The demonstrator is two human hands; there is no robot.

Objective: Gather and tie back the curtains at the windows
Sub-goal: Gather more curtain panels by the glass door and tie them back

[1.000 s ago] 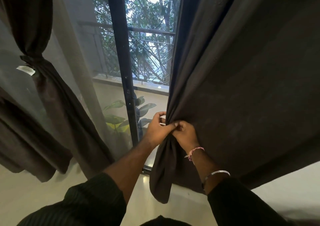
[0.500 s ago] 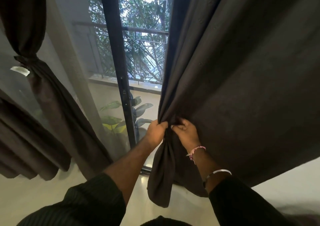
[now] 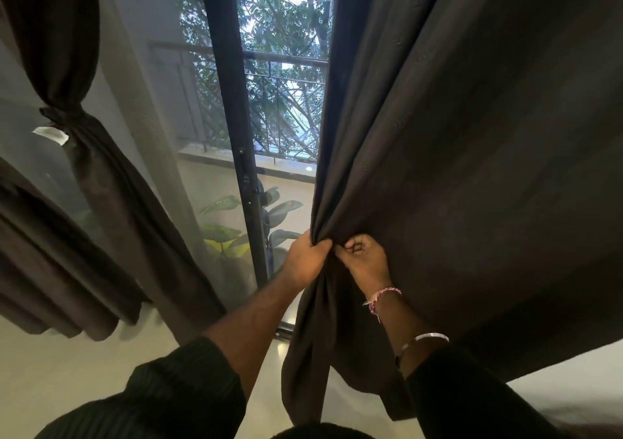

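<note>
We are at the gathering step on the right-hand curtain (image 3: 472, 169). This dark panel fills the frame from 12 o'clock round to 4 o'clock and hangs mostly spread; only its inner edge, near the centre of the view, is bunched.

Hand positions:

1. The left hand (image 3: 305, 260) sits just below centre, at about 6 o'clock from the window frame (image 3: 232, 135). Its fingers are curled round the bunched edge of the curtain and grip it firmly.
2. The right hand (image 3: 365, 263) lies just beside the left, at its 3 o'clock. Its fingers are curled and pinch a fold of the same cloth; the two hands are nearly touching at the fingertips.

Below the hands a gathered tail of fabric (image 3: 323, 354) hangs toward 6 o'clock, above the pale floor (image 3: 67, 371).

For reference, the left-hand curtain (image 3: 94, 185), at 9 o'clock, is already cinched by a knot or band (image 3: 62, 113) at about 10 o'clock, with a white tag (image 3: 50, 134) just beside it. We judge that half of the task complete.

Next move, as we judge it: most of the right panel remains ungathered toward 3 o'clock. We hold the bunch with the left hand and reach the right hand along the cloth to draw further folds in. No separate tie-back is visible, so the tie probably follows the method used at 10 o'clock. The grip needs to stay firm, or the collected folds may slip loose.
</note>
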